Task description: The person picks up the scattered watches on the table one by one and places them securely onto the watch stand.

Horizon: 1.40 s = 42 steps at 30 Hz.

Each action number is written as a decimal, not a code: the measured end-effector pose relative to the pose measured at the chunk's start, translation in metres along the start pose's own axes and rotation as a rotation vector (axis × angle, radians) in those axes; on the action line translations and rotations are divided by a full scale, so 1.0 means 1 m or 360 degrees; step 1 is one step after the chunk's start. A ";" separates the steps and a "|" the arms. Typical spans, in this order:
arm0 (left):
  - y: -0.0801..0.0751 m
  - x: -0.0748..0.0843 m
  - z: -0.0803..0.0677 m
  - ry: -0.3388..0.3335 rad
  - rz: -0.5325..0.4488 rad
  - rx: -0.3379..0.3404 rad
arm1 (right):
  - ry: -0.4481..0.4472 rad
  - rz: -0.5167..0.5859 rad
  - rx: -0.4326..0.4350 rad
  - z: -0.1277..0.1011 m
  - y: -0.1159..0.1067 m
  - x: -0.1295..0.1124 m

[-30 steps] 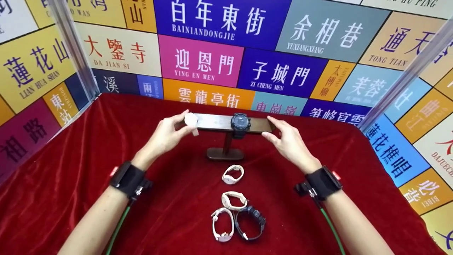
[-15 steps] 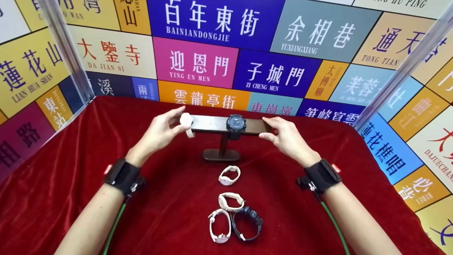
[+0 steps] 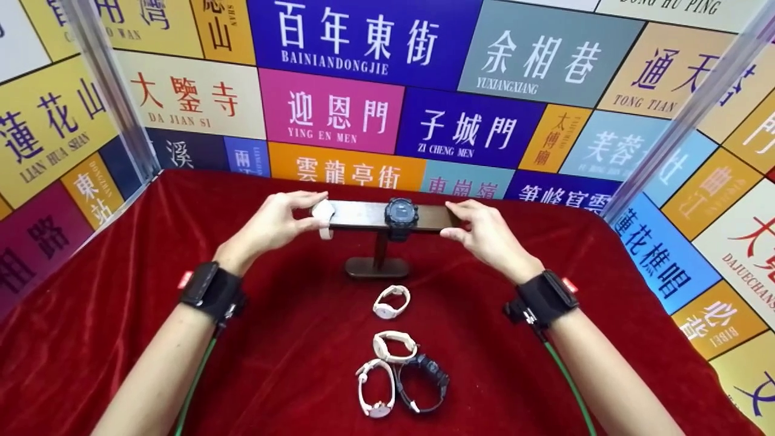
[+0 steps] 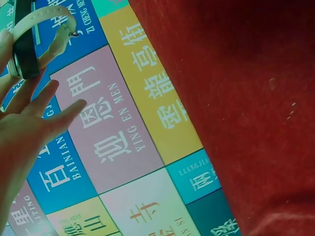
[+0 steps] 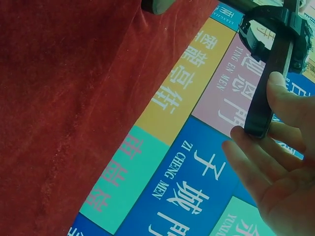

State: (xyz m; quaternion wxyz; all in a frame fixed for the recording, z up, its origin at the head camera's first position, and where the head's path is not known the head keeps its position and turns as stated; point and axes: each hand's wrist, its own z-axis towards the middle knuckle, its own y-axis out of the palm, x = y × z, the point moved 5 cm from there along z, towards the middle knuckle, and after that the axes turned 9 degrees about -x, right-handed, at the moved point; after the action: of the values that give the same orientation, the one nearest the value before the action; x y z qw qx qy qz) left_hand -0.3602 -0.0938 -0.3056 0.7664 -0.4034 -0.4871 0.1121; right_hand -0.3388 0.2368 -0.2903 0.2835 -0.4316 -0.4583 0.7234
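A dark T-shaped stand [image 3: 363,215] stands on the red cloth. A black watch [image 3: 400,213] is strapped round the middle of its bar. My left hand [image 3: 306,212] pinches a white watch [image 3: 324,215] that sits round the bar's left end. In the left wrist view the white watch's strap [image 4: 47,22] loops round the bar [image 4: 24,49] above my left hand [image 4: 29,123]. My right hand [image 3: 463,221] grips the bar's right end. In the right wrist view its thumb and fingers [image 5: 256,142] clamp the bar [image 5: 266,88] below the black watch [image 5: 275,24].
Nearer me on the cloth [image 3: 121,303] lie three white watches [image 3: 391,301] [image 3: 395,345] [image 3: 375,387] and a black watch [image 3: 422,383]. Sign-covered walls [image 3: 333,109] close the back and both sides. The stand's base [image 3: 376,267] sits just behind the loose watches.
The white watch has slid from the tip of the bar's left end a little further onto it, carried by my left hand. My right hand keeps its hold on the right end.
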 end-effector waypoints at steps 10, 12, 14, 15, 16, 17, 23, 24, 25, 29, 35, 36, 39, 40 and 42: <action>0.004 0.017 0.012 0.0104 0.0203 -0.0140 | 0.0019 -0.0068 0.0000 0.000 -0.001 -0.002; 0.006 0.021 0.014 0.0154 0.0250 -0.0154 | 0.0016 -0.0080 0.0004 0.000 -0.001 -0.002; 0.009 0.025 0.017 0.0190 0.0293 -0.0173 | 0.0013 -0.0089 0.0006 0.000 -0.001 -0.002; 0.011 0.027 0.019 0.0197 0.0305 -0.0186 | 0.0013 -0.0091 0.0006 0.000 -0.001 -0.002; 0.012 0.029 0.020 0.0198 0.0313 -0.0202 | 0.0015 -0.0093 0.0005 0.000 0.000 -0.002; 0.014 0.030 0.022 0.0194 0.0316 -0.0215 | 0.0019 -0.0092 0.0002 0.000 0.000 -0.002; 0.022 0.038 0.032 0.0198 0.0332 -0.0243 | 0.0032 -0.0099 -0.0008 -0.001 0.000 -0.001; 0.023 0.040 0.033 0.0201 0.0335 -0.0244 | 0.0029 -0.0101 -0.0002 -0.001 0.000 -0.002; 0.025 0.041 0.035 0.0199 0.0336 -0.0246 | 0.0027 -0.0103 0.0003 -0.001 0.000 -0.002; 0.028 0.044 0.037 0.0172 0.0358 -0.0236 | 0.0025 -0.0105 0.0005 -0.001 0.001 -0.003; 0.032 0.049 0.043 0.0182 0.0409 -0.0241 | 0.0017 -0.0108 0.0017 -0.001 0.000 -0.003; 0.033 0.050 0.044 0.0186 0.0415 -0.0239 | 0.0014 -0.0107 0.0020 -0.001 0.000 -0.003; 0.036 0.052 0.047 0.0198 0.0436 -0.0225 | 0.0008 -0.0109 0.0024 0.000 0.000 -0.003; 0.037 0.052 0.048 0.0200 0.0440 -0.0222 | 0.0008 -0.0110 0.0026 0.000 0.000 -0.003; 0.040 0.053 0.049 0.0204 0.0453 -0.0219 | 0.0016 -0.0114 0.0028 -0.001 0.000 -0.003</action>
State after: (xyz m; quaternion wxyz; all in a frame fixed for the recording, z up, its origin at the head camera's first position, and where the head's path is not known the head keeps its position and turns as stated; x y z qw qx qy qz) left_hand -0.3663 -0.0127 -0.2906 0.7429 -0.5261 -0.3817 0.1600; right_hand -0.3368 0.2346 -0.2892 0.3154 -0.4159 -0.4657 0.7147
